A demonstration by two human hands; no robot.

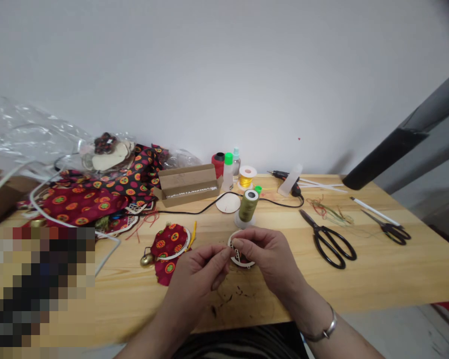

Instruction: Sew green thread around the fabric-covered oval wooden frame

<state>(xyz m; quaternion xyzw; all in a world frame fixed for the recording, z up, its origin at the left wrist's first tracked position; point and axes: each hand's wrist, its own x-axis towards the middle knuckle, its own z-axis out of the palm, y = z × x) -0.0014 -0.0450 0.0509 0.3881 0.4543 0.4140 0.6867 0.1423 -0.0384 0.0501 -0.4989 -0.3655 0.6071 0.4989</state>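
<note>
Two hands, L hand (194,281) & R hand (271,259), fingers (228,252) clenched on small round white-rimmed red fabric hoop (242,255) btwn them, nearer R, over pale wooden worktop (381,271).

1. Small white ring (241,261), thin and round, with dark red cloth inside.
2. Pinched tight between the fingers (244,240) from both sides.
3. Top part hidden behind the fingers, bottom part showing just below them.

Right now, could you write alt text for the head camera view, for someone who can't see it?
A left hand and right hand pinch a small white ring above a wooden table. Nearby lie a spool of olive thread, red patterned fabric and black-handled scissors.
</note>
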